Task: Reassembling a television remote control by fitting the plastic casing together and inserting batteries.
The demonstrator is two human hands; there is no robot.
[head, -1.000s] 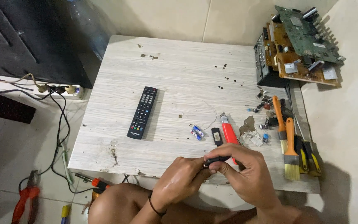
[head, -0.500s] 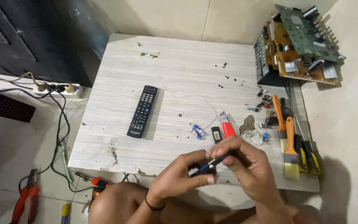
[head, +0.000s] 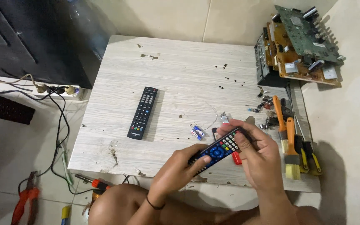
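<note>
Both my hands hold a black remote control [head: 221, 148] with coloured buttons, face up, above the near edge of a pale wooden table [head: 176, 79]. My left hand [head: 179, 168] grips its lower end, thumb on the buttons. My right hand [head: 258, 156] wraps around its upper end. A second black remote [head: 142, 112] lies flat on the table to the left. Small batteries [head: 197, 132] and a thin wire lie just beyond my hands. A red tool handle [head: 236, 158] shows under the held remote.
Two orange-handled brushes [head: 287, 137] and screwdrivers lie at the right edge. Stacked circuit boards [head: 301, 46] sit at the back right corner. On the floor to the left are a power strip [head: 59, 90], cables and red pliers [head: 23, 200].
The remote in my hands has turned from edge-on to face up, its buttons now showing. My hands have shifted slightly to the right.
</note>
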